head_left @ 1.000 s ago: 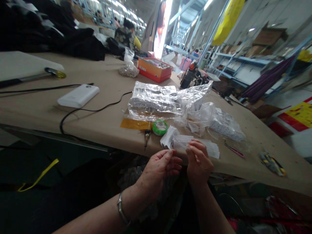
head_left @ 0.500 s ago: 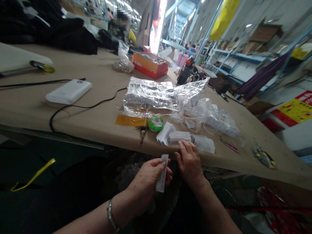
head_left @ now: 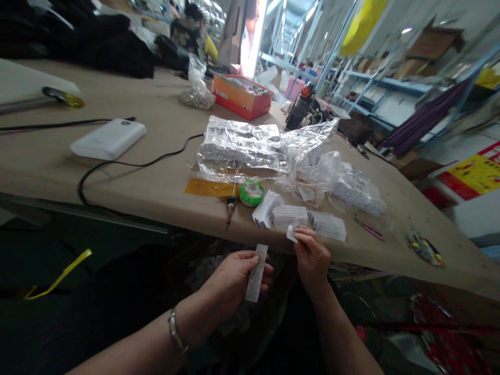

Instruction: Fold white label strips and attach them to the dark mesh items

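My left hand (head_left: 238, 273), with a metal bangle on its wrist, is closed on a narrow whitish translucent strip (head_left: 256, 276) below the table edge. Between thumb and fingers, my right hand (head_left: 312, 255) pinches a small white paper label (head_left: 291, 233) at the table's front edge. Just beyond it lie fanned stacks of white labels: a left stack (head_left: 266, 208), a middle stack (head_left: 289, 216) and a right stack (head_left: 328, 225). A green-rimmed round container (head_left: 252, 193) sits left of them, beside a thin tool with a metal tip (head_left: 229, 211).
Clear plastic packs (head_left: 242, 146) lie behind the stacks. Pink tweezers (head_left: 369, 228) and yellow-black cutters (head_left: 425, 249) are at the right. A white power bank (head_left: 109, 139), a black cable (head_left: 156, 165) and an orange box (head_left: 242, 97) are on the table. A person sits at the back.
My right hand has drawn back slightly from the middle stack and now pinches a small white label. My left hand still holds the strip, shifted slightly left.
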Demonstrator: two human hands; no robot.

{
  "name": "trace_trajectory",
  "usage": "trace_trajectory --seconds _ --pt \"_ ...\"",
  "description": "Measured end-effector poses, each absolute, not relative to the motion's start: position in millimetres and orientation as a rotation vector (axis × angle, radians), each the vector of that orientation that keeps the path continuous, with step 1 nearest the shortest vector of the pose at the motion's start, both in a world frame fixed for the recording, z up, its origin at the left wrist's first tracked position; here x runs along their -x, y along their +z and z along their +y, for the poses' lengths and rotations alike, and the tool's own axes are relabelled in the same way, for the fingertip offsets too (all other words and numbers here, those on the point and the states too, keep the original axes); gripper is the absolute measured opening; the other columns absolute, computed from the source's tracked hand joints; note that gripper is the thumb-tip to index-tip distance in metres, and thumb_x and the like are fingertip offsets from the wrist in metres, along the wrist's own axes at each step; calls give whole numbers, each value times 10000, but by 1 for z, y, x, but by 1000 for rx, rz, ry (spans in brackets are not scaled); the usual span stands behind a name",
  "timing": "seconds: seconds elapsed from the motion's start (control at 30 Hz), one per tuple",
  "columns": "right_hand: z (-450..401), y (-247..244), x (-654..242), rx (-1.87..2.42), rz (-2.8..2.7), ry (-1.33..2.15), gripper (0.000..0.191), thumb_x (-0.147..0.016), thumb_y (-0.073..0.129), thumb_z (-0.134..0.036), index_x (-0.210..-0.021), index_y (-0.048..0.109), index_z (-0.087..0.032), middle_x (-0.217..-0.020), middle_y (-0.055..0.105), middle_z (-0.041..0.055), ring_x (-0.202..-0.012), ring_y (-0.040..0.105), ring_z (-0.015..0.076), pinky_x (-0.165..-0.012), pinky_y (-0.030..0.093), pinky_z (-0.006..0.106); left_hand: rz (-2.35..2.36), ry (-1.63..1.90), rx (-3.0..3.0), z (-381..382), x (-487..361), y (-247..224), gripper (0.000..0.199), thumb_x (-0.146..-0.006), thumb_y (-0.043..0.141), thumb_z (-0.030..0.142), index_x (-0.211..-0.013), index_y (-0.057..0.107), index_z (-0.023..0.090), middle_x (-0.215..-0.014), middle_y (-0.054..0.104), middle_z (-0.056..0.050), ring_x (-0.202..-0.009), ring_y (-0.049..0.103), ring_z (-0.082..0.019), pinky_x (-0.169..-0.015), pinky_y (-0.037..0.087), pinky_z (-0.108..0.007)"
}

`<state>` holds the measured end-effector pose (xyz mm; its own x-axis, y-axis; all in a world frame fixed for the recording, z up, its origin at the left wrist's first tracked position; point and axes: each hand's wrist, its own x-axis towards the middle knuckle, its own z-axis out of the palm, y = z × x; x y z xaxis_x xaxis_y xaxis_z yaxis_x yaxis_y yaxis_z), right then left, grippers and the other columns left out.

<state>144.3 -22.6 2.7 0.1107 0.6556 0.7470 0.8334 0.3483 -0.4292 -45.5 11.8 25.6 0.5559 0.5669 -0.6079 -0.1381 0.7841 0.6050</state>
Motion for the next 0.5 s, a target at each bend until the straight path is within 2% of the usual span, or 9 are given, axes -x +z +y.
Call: trace_trajectory --seconds 0.1,0.2,0.33,0.5 --pt "-35 10 -126 1179 -1764 -99 142 -874 549 -123 -901 648 -222 -949 659 53 -1034 582 218 -878 491 419 817 421 -476 14 45 27 143 -826 546 153 -864 643 55 -724 658 -108 -535 603 -144 -548 511 -274" --pt "-44 11 -108 1092 -1998 -31 131 -893 547 -162 -887 654 -236 -931 674 31 -1033 580 209 -923 459 428 702 468 -418 14 46 30 116 -751 592 88 -819 668 33 -676 644 -102 -524 588 -129 -503 465 -217" --pt "-49 4 -98 1119 -2128 -65 149 -902 527 -145 -872 652 -220 -925 679 19 -1058 564 189 -977 403 406 660 496 -330 13 47 33 81 -712 616 82 -735 675 31 -632 624 -81 -502 562 -106 -466 415 -184" --pt "-51 2 -96 1207 -2095 -107 161 -908 501 -141 -874 643 -211 -960 679 18 -1065 560 179 -1008 366 405 650 549 -314 11 47 29 70 -724 643 113 -729 670 49 -669 643 -83 -528 567 -102 -479 417 -181"
